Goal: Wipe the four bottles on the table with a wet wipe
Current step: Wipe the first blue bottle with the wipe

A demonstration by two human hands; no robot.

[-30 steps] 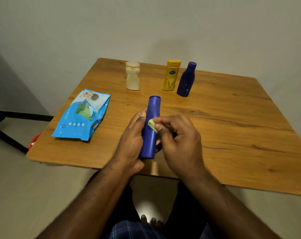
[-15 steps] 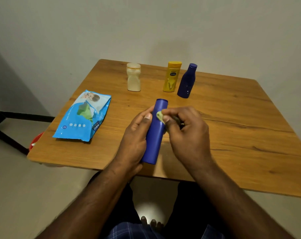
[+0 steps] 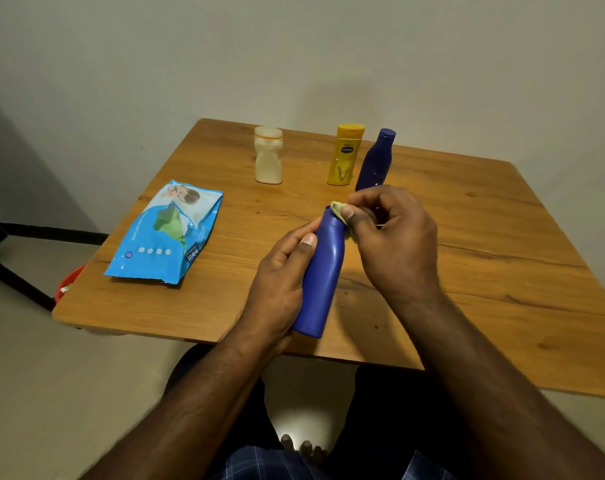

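On table (image 3: 502,237), wipes pack (image 3: 168,233) — "mee"; yellow bottle (image 3: 346,155) — label unreadable

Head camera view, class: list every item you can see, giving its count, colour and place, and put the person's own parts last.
Tall blue bottle: 1, blue, held tilted over the table's near edge.
Wet wipe: 1, pale green, bunched, pressed on the held bottle's far end.
Cream bottle: 1, off-white, upright, far side of table.
Yellow lotion bottle: 1, yellow, upright, right of the cream one.
Dark blue bottle: 1, navy, upright, beside the yellow one.
Wet wipe pack: 1, light blue, lying flat on table's left.
Table: 1, brown wood, against the wall.
Red object: 1, mostly hidden below table's left edge.
Left hand: grips the tall blue bottle.
Right hand: pinches the wet wipe.
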